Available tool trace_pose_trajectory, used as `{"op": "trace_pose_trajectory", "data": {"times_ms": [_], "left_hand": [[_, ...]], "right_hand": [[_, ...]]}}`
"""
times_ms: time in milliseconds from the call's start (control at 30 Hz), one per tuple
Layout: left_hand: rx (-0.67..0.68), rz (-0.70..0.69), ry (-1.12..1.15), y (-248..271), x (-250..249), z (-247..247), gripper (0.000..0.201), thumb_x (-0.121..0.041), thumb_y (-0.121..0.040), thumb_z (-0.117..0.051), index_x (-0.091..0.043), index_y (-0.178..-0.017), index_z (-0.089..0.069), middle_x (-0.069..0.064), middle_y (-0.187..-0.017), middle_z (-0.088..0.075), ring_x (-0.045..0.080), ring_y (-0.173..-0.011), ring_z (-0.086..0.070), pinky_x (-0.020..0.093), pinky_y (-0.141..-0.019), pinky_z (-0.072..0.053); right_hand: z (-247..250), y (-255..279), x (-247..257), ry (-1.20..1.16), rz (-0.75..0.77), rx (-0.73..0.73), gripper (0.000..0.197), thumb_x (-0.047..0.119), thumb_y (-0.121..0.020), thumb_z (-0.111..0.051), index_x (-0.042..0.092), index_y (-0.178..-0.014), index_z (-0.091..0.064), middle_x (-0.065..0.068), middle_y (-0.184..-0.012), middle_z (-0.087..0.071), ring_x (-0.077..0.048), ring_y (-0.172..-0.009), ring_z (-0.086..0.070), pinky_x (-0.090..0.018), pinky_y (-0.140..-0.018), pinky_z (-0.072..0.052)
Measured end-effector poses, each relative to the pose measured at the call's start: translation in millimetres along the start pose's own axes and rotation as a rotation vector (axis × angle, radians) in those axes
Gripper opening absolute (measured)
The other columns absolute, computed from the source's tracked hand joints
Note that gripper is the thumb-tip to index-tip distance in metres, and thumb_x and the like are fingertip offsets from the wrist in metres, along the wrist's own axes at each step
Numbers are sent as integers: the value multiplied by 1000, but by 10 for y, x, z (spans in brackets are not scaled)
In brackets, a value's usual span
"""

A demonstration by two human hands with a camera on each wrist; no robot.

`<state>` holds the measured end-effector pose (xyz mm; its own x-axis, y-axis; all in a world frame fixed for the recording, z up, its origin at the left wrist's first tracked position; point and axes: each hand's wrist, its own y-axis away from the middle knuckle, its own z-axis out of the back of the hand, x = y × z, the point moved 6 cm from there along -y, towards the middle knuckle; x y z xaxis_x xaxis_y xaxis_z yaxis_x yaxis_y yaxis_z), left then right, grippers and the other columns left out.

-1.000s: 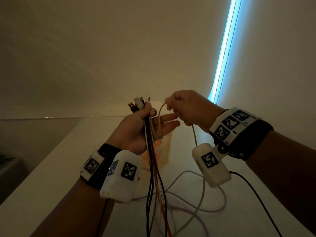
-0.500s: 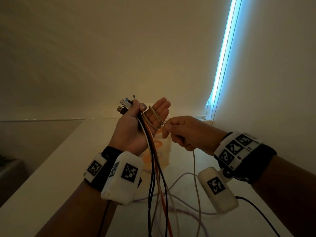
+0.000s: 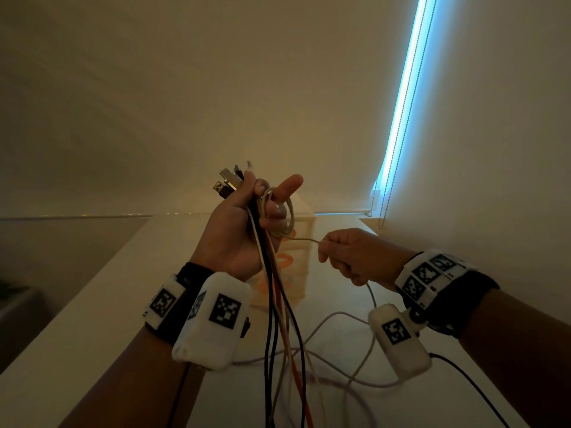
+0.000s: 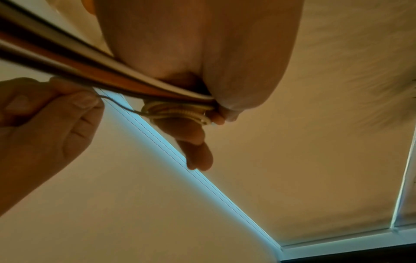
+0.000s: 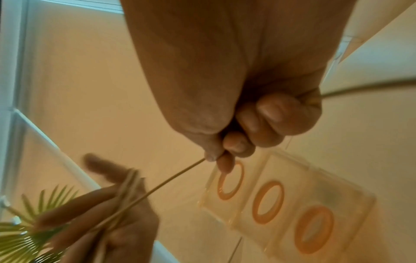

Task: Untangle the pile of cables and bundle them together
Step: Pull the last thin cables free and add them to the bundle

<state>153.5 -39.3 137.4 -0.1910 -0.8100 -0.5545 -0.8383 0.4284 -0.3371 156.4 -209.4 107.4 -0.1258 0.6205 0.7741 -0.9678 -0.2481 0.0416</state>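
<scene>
My left hand (image 3: 247, 223) is raised and grips a bundle of cables (image 3: 275, 291), black, orange and pale, with their USB plugs (image 3: 227, 183) sticking out above the fist. A thin beige cable (image 3: 285, 220) is looped around that hand's fingers, its coils (image 4: 178, 111) showing in the left wrist view. My right hand (image 3: 349, 257) pinches the free run of this beige cable (image 5: 171, 178) to the right and slightly below, pulling it taut. The bundle's loose ends hang down and trail over the white table (image 3: 92, 304).
A clear box with orange rings (image 3: 296, 267) stands on the table behind my hands; it also shows as the box (image 5: 281, 199) in the right wrist view. Loose pale cable loops (image 3: 340, 366) lie on the tabletop. A lit window edge with a bead chain (image 3: 398, 118) runs up the right.
My right hand has carried the beige cable from above the left fingers down and out to the right, leaving more loops around them. The left hand rose slightly.
</scene>
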Motion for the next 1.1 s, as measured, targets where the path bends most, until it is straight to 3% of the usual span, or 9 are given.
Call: {"op": "trace_pose_trajectory", "data": {"times_ms": [100, 167, 267, 367, 433, 533, 700, 967, 1100], "left_hand": [[83, 196, -155, 64, 96, -81, 42, -41, -101, -43, -13, -71, -52, 22, -116, -72, 16, -61, -69, 16, -42, -48], [78, 322, -266, 92, 211, -60, 41, -42, -101, -46, -14, -72, -50, 31, -125, -66, 31, -85, -76, 19, -44, -53], [28, 391, -348, 87, 316, -3, 44, -41, -105, -45, -12, -72, -48, 38, -135, -56, 50, -124, -59, 28, -57, -62], [3, 365, -307, 52, 316, 9, 43, -39, -105, -46, -8, -75, -50, 38, -126, -62, 52, -119, -62, 45, -89, -61], [-39, 284, -237, 7, 253, 70, 37, -39, -103, -50, -8, -83, -52, 28, -110, -68, 41, -107, -69, 49, -95, -58], [-60, 133, -160, -23, 113, 75, 43, -44, -105, -45, -11, -79, -54, 14, -93, -60, 26, -82, -62, 40, -79, -55], [-43, -25, -58, 32, -21, -41, 45, -42, -108, -36, -12, -76, -47, 31, -129, -64, 38, -108, -72, 44, -86, -62], [-64, -19, 21, -8, 21, 41, 44, -41, -108, -40, -12, -75, -48, 17, -121, -72, 10, -62, -62, 21, -57, -53], [-23, -5, -11, -1, -3, -6, 45, -41, -108, -37, -12, -75, -48, 18, -121, -72, 7, -56, -61, 15, -49, -46]], "right_hand": [[225, -22, -47, -56, -74, -148, 26, 19, -102, -47, 8, -82, -60, -1, -62, -40, -10, -46, -31, -22, -44, -24], [337, -3, 98, -144, -44, -213, 27, 13, -102, -45, 8, -79, -59, -2, -60, -39, -10, -45, -29, -21, -43, -21], [438, 90, 466, -198, 82, -279, 25, 19, -101, -47, 8, -85, -61, 2, -57, -40, -10, -45, -31, -23, -44, -24], [352, 232, 817, -207, 220, -192, 27, 25, -102, -48, 9, -84, -60, 4, -55, -41, -10, -44, -32, -22, -42, -27], [169, 333, 976, -119, 268, -82, 26, 23, -100, -50, 8, -82, -60, 3, -52, -44, -9, -42, -33, -21, -39, -26], [-88, 393, 1017, 68, 283, 16, 27, 18, -99, -49, -1, -85, -62, 0, -53, -46, -12, -43, -33, -24, -42, -25], [-109, 291, 765, 11, 227, -9, 29, 23, -100, -50, 2, -86, -64, -1, -55, -44, -10, -45, -33, -24, -43, -25], [-161, 183, 268, -6, 138, 4, 34, 29, -103, -46, 2, -92, -64, -1, -60, -41, -10, -48, -31, -22, -43, -26], [-86, 107, 28, 6, 40, -35, 30, 27, -102, -46, 6, -91, -64, 2, -61, -44, -8, -46, -33, -22, -42, -28]]}}
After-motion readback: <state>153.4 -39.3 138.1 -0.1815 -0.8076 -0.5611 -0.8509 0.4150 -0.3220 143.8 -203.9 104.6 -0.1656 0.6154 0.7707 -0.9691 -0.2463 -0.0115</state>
